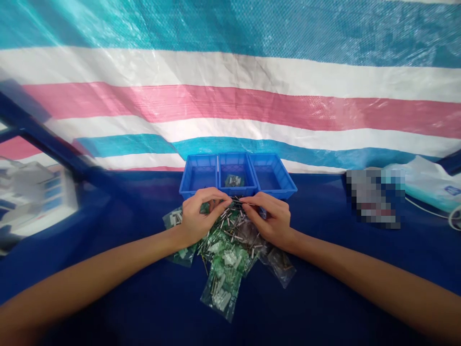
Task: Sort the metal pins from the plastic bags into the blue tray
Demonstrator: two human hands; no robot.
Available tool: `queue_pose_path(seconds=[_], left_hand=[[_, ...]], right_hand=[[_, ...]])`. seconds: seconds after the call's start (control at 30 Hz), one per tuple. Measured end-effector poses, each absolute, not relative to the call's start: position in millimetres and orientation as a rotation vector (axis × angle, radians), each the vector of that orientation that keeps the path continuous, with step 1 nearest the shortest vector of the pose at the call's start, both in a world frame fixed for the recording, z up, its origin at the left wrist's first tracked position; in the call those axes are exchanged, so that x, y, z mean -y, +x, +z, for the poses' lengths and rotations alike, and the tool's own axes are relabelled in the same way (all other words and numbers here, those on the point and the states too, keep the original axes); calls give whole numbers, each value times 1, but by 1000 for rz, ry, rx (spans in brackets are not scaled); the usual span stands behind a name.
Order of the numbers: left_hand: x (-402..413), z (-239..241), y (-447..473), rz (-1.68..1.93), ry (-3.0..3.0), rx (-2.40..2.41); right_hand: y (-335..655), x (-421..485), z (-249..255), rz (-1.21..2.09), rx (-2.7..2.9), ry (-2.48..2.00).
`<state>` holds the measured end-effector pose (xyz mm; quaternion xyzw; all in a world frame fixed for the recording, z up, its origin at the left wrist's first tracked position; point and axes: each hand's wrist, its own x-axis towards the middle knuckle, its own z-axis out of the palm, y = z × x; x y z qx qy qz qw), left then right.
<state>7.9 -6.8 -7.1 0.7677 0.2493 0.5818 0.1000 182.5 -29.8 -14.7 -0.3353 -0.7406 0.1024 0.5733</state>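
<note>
My left hand [201, 214] is closed in a pinch, thumb and forefinger meeting above the far part of a pile of small metal parts [234, 223]. Opposite it, my right hand [270, 216] is pinched too, its fingertips a short gap from the left ones. What either hand holds is too small to make out; thin dark and silvery pieces show between and below the fingertips. Clear plastic bags lie in and around the pile. A near bag [221, 288] contains white and brass-coloured pieces, and a bag [175, 218] sits partly behind my left wrist.
Three joined blue bins [200, 180] stand just beyond my hands; the middle one contains a small bag [234, 180]. At right on the dark blue table [324, 307] are a pixelated object [374, 197] and a plastic package [425, 182]. A blurred white object [39, 192] is at left.
</note>
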Motion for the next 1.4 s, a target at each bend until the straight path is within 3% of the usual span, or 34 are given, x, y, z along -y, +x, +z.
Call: queue_pose_path(seconds=[1.4], left_hand=[[7,-4,6,1731,2390,-910]], right_hand=[[182,28,-20,257,1819,-735]])
